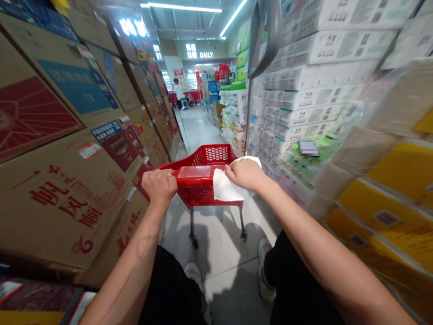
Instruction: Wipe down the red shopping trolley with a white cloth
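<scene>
A red plastic shopping cart point(216, 153) on thin metal legs stands right in front of me. My left hand point(159, 184) is wrapped round the left end of its red handle point(194, 180). Over the handle's right end lies a white cloth or paper sheet point(227, 187), hanging down on my side. My right hand point(246, 174) is closed on that white sheet, pressing it against the handle. What I can see of the basket's inside shows only perforated red walls; its floor is mostly hidden behind the handle.
Stacked cardboard cartons point(67, 198) wall the left side. Along the right rise white tissue packs point(304, 90) and yellow packages point(389, 203). A grey hooked handle on a pole point(265, 45) hangs near the right stack. Down the aisle point(194, 119), a person point(180, 92) is near a stool.
</scene>
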The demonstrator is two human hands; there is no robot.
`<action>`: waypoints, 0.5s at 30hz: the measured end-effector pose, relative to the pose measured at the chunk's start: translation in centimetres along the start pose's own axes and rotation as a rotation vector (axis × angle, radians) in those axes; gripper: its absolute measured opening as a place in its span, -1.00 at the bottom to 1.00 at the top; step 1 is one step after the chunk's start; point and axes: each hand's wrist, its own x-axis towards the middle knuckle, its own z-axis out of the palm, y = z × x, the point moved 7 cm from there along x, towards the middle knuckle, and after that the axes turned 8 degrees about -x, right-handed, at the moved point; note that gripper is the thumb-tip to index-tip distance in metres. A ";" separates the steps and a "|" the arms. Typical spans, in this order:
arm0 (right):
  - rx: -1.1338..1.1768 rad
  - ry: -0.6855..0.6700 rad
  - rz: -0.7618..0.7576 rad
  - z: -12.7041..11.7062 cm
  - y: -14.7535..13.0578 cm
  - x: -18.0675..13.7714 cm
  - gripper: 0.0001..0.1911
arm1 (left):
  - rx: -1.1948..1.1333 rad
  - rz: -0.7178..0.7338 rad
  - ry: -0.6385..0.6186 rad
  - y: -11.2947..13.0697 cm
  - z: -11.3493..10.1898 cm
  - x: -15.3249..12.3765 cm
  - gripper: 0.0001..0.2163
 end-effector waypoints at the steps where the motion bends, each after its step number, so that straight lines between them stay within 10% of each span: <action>1: -0.035 0.030 0.035 0.0 -0.7 -0.1 -0.44 | 0.002 -0.005 0.001 0.0 0.0 0.0 -0.69; 9: -0.043 0.372 0.063 0.5 -4.2 -2.4 -0.54 | 0.021 0.008 0.002 0.4 -0.2 -0.2 -0.70; 15: -0.031 -0.003 0.139 0.5 -1.5 0.2 -0.43 | 0.033 0.004 0.003 1.1 -0.4 -0.3 -0.70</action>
